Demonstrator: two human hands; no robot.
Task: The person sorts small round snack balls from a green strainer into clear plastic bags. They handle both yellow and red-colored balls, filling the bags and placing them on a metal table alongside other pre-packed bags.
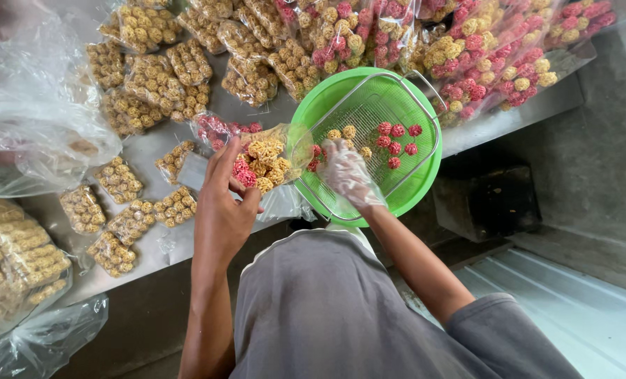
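Note:
My left hand (223,203) holds up a small clear plastic bag (267,163) partly filled with yellow and red snack balls. My right hand (348,172), in a thin clear plastic glove, reaches into a green round basket (425,179) with a metal wire strainer (369,112) inside it. Its fingers rest among loose red balls (397,139) and a few yellow balls (344,133) in the strainer. The hand is curled over some balls near the bag's mouth; what it grips is hidden.
Many filled clear packets of yellow balls (151,77) lie across the steel table (151,147). Packets of mixed red and yellow balls (481,56) are piled at the back right. Large plastic bags (32,112) sit at left. A concrete ledge (593,161) lies right.

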